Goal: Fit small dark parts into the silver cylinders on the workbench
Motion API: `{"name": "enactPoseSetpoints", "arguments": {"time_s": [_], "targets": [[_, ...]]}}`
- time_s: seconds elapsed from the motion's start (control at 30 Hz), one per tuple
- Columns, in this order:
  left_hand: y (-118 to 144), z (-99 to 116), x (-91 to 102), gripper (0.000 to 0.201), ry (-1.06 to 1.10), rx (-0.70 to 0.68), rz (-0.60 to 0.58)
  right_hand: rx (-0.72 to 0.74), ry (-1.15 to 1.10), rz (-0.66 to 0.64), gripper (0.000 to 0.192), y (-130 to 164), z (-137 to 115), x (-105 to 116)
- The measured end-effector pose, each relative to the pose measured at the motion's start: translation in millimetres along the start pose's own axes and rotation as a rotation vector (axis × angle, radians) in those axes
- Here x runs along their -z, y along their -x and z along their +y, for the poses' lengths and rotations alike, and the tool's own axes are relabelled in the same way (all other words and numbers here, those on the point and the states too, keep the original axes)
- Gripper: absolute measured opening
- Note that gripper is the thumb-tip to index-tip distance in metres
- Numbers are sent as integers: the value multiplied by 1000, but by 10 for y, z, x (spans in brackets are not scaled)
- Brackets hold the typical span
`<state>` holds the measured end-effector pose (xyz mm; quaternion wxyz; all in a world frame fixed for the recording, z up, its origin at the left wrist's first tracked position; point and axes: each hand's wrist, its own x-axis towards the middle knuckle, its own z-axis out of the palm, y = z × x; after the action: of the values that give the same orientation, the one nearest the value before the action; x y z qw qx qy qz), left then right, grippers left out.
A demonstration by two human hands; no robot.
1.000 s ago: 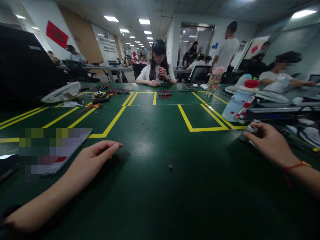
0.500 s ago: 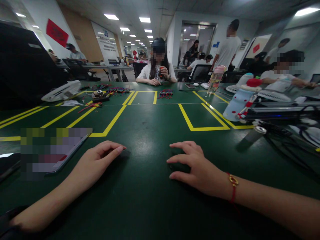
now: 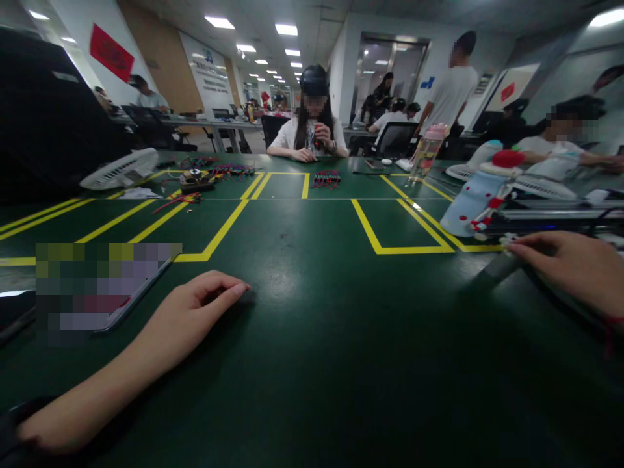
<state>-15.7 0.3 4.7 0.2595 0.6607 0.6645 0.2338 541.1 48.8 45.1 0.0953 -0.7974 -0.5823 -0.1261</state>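
Observation:
My left hand rests on the green table, its thumb and index fingertips pinched together with nothing visible between them. Left of it lies a flat panel-like thing, mostly blurred out by pixelation. At the right edge, my right hand has its thumb and fingers closed at the top of a small grey can. That hand covers the can's silver top, and its farther fingers are partly hidden. A red cord bracelet shows at the right wrist.
Beyond the can stands a light-blue bottle with a red top, beside a clear pink-lidded bottle. Bundles of coloured wires and a white fan lie farther back. A person sits across the table.
My right hand has moved right from mid-table to the grey can, its spread fingers closing at the can's top. The left hand has stayed in place, still pinched.

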Motion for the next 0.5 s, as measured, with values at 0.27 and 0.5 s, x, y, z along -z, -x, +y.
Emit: {"name": "enactPoseSetpoints", "arguments": {"time_s": [0.27, 0.5], "targets": [[-6, -75, 7, 39, -3, 5, -17, -173, -46, -88, 51, -72, 85, 20], [-1, -73, 16, 40, -6, 12, -16, -189, -75, -107, 49, -47, 68, 117]]}}
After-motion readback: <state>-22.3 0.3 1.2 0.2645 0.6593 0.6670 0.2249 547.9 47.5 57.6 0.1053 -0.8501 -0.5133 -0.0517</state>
